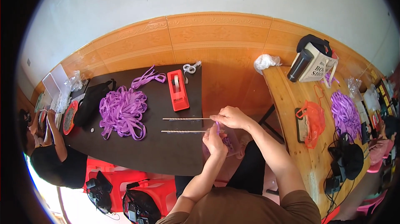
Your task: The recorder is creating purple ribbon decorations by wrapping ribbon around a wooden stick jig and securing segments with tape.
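Two thin rods, the upper rod and the lower rod, lie parallel on the dark table and stick out past its right edge. At their outer ends, a purple ribbon runs between my hands. My right hand is closed at the end of the upper rod, thumb and fingers pinched on the ribbon. Just below, my left hand also pinches the ribbon by the lower rod. The exact fingertip contact is partly hidden. Under my hands is a clear plastic tub with purple pieces in it.
The dark table holds a purple ribbon heap, a red tape dispenser, scissors and a black bag. On a wooden table at right are a tote bag, a red plastic bag and more ribbon. People sit at both sides.
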Available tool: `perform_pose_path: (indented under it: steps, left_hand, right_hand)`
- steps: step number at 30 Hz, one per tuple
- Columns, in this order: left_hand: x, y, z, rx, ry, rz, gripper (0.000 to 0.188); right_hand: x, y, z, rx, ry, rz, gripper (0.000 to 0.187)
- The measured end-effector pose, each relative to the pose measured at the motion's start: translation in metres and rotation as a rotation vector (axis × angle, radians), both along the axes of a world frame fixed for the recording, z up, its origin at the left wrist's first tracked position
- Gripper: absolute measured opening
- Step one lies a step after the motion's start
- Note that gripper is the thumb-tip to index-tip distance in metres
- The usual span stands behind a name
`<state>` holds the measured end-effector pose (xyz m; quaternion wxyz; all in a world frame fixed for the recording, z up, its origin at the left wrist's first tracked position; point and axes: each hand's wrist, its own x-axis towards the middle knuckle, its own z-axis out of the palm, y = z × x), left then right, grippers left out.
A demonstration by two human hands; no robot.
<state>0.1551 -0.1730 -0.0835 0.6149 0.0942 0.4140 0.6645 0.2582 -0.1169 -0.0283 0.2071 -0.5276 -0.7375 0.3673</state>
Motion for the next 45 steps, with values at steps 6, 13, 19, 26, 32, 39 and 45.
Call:
perform_pose_path:
  steps: [6, 13, 19, 26, 32, 39, 45]
  left_hand:
    - [0.0, -0.001, 0.001, 0.002, 0.002, 0.007, 0.019]
    - [-0.002, -0.003, -0.003, 0.031, 0.029, -0.033, 0.014]
    - [0.0, -0.002, 0.004, 0.0, 0.012, 0.015, 0.021]
    - [-0.002, -0.003, 0.003, 0.028, 0.022, -0.02, 0.019]
    - [-0.004, -0.005, 0.015, -0.044, -0.048, -0.03, 0.019]
    - [-0.003, -0.002, -0.007, 0.029, -0.013, -0.027, 0.015]
    - [-0.004, -0.005, -0.004, 0.019, -0.05, -0.053, 0.016]
  right_hand:
    - [-0.009, -0.018, 0.012, 0.293, -0.293, -0.155, 0.06]
    - [0.014, -0.017, -0.009, 0.002, 0.268, -0.403, 0.061]
    - [0.009, -0.037, -0.02, -0.307, 0.689, -0.334, 0.054]
    - [0.014, -0.043, -0.042, -0.325, 0.933, -0.273, 0.017]
    - [0.015, -0.042, -0.043, -0.338, 0.973, -0.274, 0.008]
    - [0.018, -0.034, -0.061, -0.36, 0.931, -0.194, 0.011]
    - [0.006, -0.02, -0.072, -0.461, 1.063, -0.011, 0.009]
